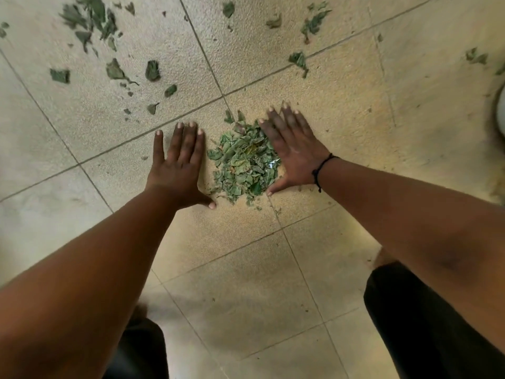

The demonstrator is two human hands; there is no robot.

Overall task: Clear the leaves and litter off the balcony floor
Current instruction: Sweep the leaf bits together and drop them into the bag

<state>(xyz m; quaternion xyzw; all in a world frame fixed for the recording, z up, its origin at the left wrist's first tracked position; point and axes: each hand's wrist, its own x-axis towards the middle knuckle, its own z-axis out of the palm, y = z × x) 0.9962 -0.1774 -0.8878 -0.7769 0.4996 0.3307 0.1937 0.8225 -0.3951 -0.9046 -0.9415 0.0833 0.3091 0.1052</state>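
A pile of leaves [244,161] lies on the tiled balcony floor [246,269]. The left hand [179,166] rests flat just left of the pile, fingers straight; the right hand [293,149] touches its right edge, fingers spread. Scattered leaves [114,69] lie beyond the pile.

**Bare arms, one cord, dark trousers**

Sleeveless to the edge of view on both sides — forearms uncovered all the way up. Around the right wrist [318,170], a thin black cord bracelet [320,168] with a short knotted tail hanging off it. No ring on either hand. Lower down, black trouser legs [426,324] — plain, unpatterned fabric.
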